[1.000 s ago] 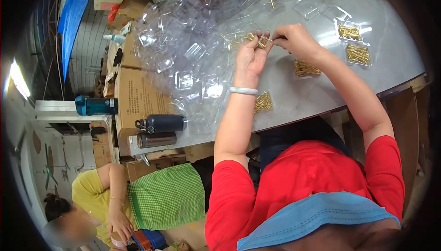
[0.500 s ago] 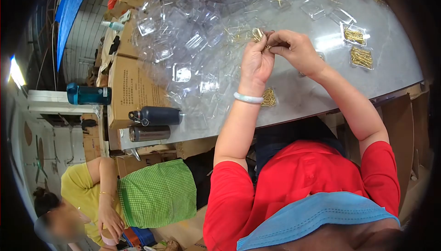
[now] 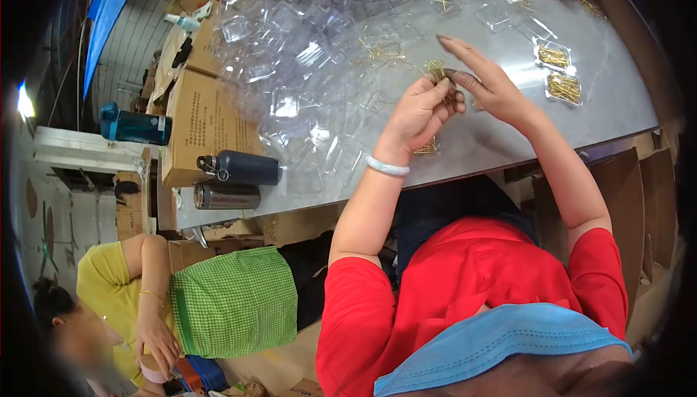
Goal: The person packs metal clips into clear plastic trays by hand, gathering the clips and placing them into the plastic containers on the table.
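My left hand (image 3: 423,112) is closed on a small bunch of gold-coloured metal pieces (image 3: 435,72) above the grey table (image 3: 508,136). My right hand (image 3: 494,88) is beside it, fingers apart, its thumb touching or very near the bunch. Whether the right hand grips a piece cannot be made out. Partly hidden behind my left wrist is a gold pile (image 3: 427,147). On the right side of the table, two more gold piles (image 3: 553,56) (image 3: 564,87) lie in clear plastic trays.
Many clear plastic cases (image 3: 290,56) are heaped at the table's left. A dark bottle (image 3: 247,168), a metal cup (image 3: 226,196) and a cardboard box (image 3: 207,128) with a teal bottle (image 3: 138,127) nearby stand further left. A person in a green checked apron (image 3: 236,301) is at the lower left.
My right hand's fingers have spread from a pinch, and my left fingers have curled around the gold pieces. The whole view has shifted slightly.
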The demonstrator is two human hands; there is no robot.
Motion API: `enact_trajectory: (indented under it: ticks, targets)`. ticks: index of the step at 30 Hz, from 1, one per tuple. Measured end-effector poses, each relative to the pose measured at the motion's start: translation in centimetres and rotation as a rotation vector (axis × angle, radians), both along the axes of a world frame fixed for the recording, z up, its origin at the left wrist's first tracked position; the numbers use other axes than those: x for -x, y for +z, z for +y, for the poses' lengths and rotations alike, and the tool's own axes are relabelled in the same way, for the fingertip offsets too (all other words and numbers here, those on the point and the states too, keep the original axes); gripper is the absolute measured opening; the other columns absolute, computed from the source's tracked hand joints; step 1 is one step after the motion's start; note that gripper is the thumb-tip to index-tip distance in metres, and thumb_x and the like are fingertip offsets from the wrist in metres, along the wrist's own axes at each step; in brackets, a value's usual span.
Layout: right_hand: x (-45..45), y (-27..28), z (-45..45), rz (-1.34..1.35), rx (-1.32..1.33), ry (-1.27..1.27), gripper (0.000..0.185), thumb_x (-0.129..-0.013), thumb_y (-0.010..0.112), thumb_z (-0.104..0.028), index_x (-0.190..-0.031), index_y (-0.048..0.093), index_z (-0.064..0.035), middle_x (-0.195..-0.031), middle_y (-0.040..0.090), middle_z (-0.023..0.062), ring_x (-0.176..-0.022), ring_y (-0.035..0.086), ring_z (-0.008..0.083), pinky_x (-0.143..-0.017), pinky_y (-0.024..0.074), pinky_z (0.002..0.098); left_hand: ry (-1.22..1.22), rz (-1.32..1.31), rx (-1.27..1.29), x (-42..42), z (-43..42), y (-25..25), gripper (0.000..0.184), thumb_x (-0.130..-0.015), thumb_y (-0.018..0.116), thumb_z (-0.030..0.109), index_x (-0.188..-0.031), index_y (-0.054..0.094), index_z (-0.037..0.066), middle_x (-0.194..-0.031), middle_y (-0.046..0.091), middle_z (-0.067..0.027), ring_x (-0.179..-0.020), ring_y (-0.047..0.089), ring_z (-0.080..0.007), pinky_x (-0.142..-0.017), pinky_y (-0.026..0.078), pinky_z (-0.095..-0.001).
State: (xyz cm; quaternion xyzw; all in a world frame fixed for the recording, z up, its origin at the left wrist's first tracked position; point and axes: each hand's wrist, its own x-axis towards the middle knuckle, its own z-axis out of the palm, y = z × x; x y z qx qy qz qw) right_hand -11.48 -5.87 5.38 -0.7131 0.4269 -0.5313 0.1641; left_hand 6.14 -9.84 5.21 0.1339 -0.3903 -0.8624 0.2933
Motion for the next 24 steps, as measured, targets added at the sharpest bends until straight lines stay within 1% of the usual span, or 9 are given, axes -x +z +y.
enact_trajectory:
  ticks: [4,5,8,11,14,16,17,22,24]
  targets:
    - [0.2,1.2,1.8,-0.230,-0.464,0.422,0.048,-0.094,0.052,-0.012,-0.140,0.041,-0.0047,-0.133,0.052,0.0110,-0.118,0.051,0.0184,-0.098,0.0403,0.0299,-0.263,-0.012,0.041,-1.4,0.8,0.3,0.030,-0.098,0.048,0.018,-0.120,0.049,-0.002,-0.105,0.058,-0.0118,-0.094,0.061,-0.0243,-0.084,0.052,-0.0364]
    - [0.2,1.4,2.2,-0.229,-0.522,0.455,0.048,-0.093,0.055,-0.013,-0.138,0.042,-0.0028,-0.131,0.052,0.0106,-0.118,0.051,0.0182,-0.099,0.0401,0.0306,-0.269,-0.030,0.048,-1.8,1.2,0.4,0.030,-0.098,0.049,0.019,-0.120,0.050,-0.002,-0.106,0.057,-0.0121,-0.096,0.061,-0.0251,-0.084,0.052,-0.0364]
    - [-0.3,1.6,3.2,-0.194,-0.516,0.464,0.051,-0.092,0.059,-0.019,-0.138,0.043,-0.0031,-0.129,0.053,0.0105,-0.117,0.051,0.0185,-0.098,0.0405,0.0314,-0.290,-0.095,0.078,-2.3,2.4,0.8,0.031,-0.098,0.049,0.020,-0.120,0.050,-0.001,-0.110,0.056,-0.0128,-0.101,0.060,-0.0272,-0.084,0.052,-0.0363]
    - [-0.7,1.3,3.6,-0.265,-0.390,0.480,0.055,-0.088,0.063,-0.023,-0.137,0.044,-0.0039,-0.127,0.054,0.0107,-0.117,0.051,0.0189,-0.097,0.0416,0.0323,-0.311,-0.135,0.106,-2.4,3.2,0.6,0.030,-0.098,0.049,0.020,-0.120,0.050,-0.001,-0.109,0.055,-0.0127,-0.102,0.060,-0.0283,-0.083,0.053,-0.0358]
    - [-0.1,1.9,3.9,-0.083,-0.446,0.560,0.048,-0.089,0.063,-0.017,-0.133,0.048,-0.0041,-0.118,0.059,0.0106,-0.101,0.058,0.0151,-0.088,0.0476,0.0292,-0.387,-0.125,0.120,-2.9,4.2,0.3,0.026,-0.098,0.049,0.020,-0.115,0.051,0.001,-0.104,0.055,-0.0113,-0.098,0.061,-0.0272,-0.077,0.054,-0.0345]
    - [-0.4,2.0,4.4,-0.076,-0.451,0.570,0.041,-0.086,0.066,-0.014,-0.123,0.056,-0.0014,-0.110,0.064,0.0103,-0.098,0.060,0.0149,-0.086,0.0484,0.0290,-0.497,-0.145,0.137,-3.5,4.7,0.5,0.024,-0.098,0.050,0.021,-0.111,0.052,0.001,-0.100,0.055,-0.0102,-0.095,0.062,-0.0261,-0.072,0.055,-0.0336]
    - [-0.4,1.9,4.7,-0.095,-0.486,0.576,0.039,-0.085,0.067,-0.014,-0.120,0.058,-0.0009,-0.108,0.064,0.0097,-0.097,0.060,0.0149,-0.086,0.0485,0.0289,-0.486,-0.191,0.117,-3.5,5.6,0.7,0.022,-0.097,0.051,0.022,-0.105,0.052,0.002,-0.095,0.055,-0.0089,-0.088,0.062,-0.0236,-0.065,0.054,-0.0318]
    - [-0.9,1.1,7.0,0.009,-0.502,0.364,0.034,-0.081,0.069,-0.008,-0.113,0.061,-0.0007,-0.102,0.067,0.0102,-0.096,0.062,0.0164,-0.083,0.0493,0.0298,-0.323,-0.177,0.047,-3.7,7.7,-1.1,0.019,-0.097,0.052,0.020,-0.103,0.054,0.002,-0.090,0.056,-0.0066,-0.078,0.061,-0.0187,-0.062,0.051,-0.0291]
    - [-1.0,0.9,8.2,-0.039,-0.384,0.363,0.031,-0.082,0.067,-0.007,-0.112,0.062,-0.0009,-0.099,0.067,0.0103,-0.091,0.063,0.0169,-0.080,0.0497,0.0299,-0.200,-0.151,0.020,-3.8,8.7,-1.4,0.018,-0.097,0.052,0.020,-0.103,0.054,0.003,-0.090,0.056,-0.0063,-0.076,0.059,-0.0174,-0.062,0.050,-0.0289]
